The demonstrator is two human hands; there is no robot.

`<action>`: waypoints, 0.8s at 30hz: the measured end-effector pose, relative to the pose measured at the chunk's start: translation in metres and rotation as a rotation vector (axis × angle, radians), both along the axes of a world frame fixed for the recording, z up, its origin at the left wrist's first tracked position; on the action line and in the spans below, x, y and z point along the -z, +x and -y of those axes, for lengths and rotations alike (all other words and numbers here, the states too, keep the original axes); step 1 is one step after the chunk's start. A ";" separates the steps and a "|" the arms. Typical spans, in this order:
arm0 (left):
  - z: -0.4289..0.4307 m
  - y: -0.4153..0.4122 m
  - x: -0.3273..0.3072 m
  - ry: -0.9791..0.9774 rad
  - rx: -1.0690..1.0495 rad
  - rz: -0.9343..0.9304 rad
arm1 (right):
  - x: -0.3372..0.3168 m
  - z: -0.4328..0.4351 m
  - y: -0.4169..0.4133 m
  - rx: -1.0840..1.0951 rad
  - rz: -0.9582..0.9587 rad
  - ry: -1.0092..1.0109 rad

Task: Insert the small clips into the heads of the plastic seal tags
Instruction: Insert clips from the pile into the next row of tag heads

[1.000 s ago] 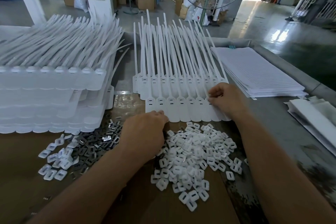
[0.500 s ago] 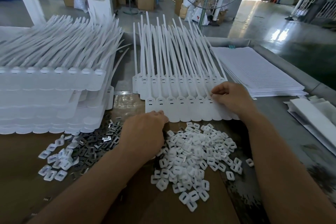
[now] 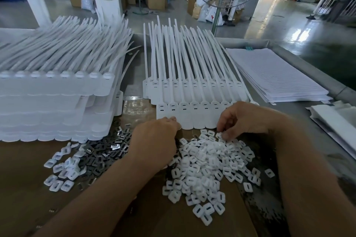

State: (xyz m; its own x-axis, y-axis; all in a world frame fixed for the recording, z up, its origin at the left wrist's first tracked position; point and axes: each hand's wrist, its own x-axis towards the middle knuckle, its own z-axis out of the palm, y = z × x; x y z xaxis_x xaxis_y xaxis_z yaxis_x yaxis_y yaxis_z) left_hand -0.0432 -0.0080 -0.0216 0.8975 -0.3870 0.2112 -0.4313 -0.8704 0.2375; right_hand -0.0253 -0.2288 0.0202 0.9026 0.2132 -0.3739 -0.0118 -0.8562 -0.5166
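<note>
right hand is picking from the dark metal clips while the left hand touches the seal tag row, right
No. The head view shows the right hand picking from the pile of white clips, not the dark metal clips. The left hand does touch the seal tag row.

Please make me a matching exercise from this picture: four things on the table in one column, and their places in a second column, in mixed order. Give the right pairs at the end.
Things
1. big pile of white clips
2. dark metal pieces
3. stack of lined paper
4. tall stack of seal tags

Places
A. far side, beyond the right hand
B. just left of the left hand
C. left side of the table, in many layers
D. near side, between the two forearms

Pairs: 1-D, 2-B, 3-A, 4-C
</note>
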 end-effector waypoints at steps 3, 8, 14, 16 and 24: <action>-0.001 0.000 0.000 0.002 -0.003 -0.002 | 0.002 -0.002 0.000 -0.004 -0.009 0.021; -0.004 0.000 -0.001 -0.009 0.001 -0.012 | 0.000 -0.003 0.001 0.004 -0.009 0.041; -0.005 0.000 -0.002 -0.008 0.007 -0.012 | 0.000 -0.004 0.001 0.017 0.009 0.045; -0.005 0.000 -0.001 -0.010 0.007 -0.012 | 0.000 -0.004 0.001 0.020 0.017 0.042; -0.006 -0.001 0.000 -0.004 0.017 -0.009 | 0.000 -0.003 -0.001 0.002 0.040 0.049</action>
